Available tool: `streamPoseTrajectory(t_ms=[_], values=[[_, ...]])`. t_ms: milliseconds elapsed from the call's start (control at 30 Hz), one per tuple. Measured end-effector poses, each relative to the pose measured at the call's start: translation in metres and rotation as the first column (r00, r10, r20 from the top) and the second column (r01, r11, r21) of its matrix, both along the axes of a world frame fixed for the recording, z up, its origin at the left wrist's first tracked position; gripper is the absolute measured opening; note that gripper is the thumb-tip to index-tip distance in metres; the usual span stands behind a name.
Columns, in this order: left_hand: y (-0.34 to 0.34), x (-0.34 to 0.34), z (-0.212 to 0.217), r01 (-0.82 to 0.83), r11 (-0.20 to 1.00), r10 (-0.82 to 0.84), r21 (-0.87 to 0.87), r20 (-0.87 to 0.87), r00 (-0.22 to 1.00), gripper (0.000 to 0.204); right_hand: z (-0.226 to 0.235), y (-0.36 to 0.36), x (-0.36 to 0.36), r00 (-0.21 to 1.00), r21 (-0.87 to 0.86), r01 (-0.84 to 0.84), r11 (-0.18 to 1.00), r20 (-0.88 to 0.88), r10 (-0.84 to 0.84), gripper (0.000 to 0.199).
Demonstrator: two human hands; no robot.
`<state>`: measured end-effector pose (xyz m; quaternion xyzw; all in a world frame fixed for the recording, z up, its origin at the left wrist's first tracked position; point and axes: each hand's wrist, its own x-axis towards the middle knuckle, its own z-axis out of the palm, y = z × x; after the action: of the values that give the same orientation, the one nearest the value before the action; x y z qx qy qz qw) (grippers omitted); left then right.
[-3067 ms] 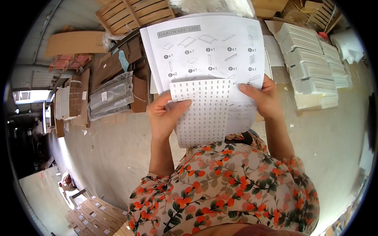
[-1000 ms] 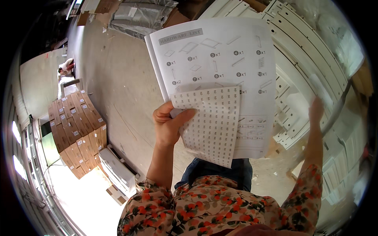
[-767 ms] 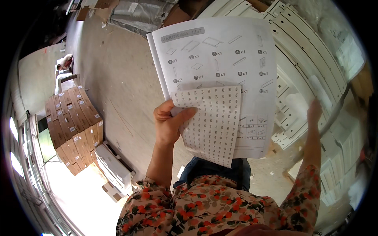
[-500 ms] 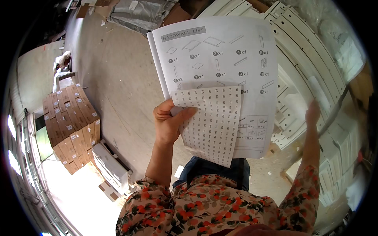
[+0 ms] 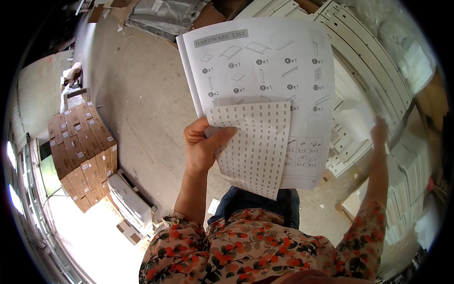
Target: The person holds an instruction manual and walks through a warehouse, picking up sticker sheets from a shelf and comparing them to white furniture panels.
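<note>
Left hand (image 5: 201,146) pinches instruction sheet (image 5: 265,75) plus sticker sheet (image 5: 257,146), raised over concrete floor (image 5: 142,109).
Right hand (image 5: 379,131) open, empty, fingers near white panels (image 5: 359,61).

The left hand (image 5: 202,144) is raised at the picture's centre, fingers curled and thumb pointing toward three o'clock in a pinching grip, its bare forearm rising from six o'clock. The right hand (image 5: 379,131) reaches out at three o'clock, arm extended, fingers loosely open, grasping nothing.
</note>
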<state>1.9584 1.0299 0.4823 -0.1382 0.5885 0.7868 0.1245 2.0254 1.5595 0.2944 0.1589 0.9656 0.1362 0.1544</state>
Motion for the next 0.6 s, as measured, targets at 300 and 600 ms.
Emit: streamPoseTrajectory(t_ms=[300,600], values=[[-0.006,-0.003,-0.015,0.008,0.997,-0.009,-0.074,-0.01,1.0,0.02,0.012,0.028,-0.027,0.995,0.038,0.068,0.997,-0.077,-0.065,0.032],[-0.003,0.005,-0.026,-0.024,0.994,0.024,-0.106,0.004,1.0,0.024,0.018,0.019,-0.054,0.979,0.024,0.202,0.979,0.008,-0.202,0.033]])
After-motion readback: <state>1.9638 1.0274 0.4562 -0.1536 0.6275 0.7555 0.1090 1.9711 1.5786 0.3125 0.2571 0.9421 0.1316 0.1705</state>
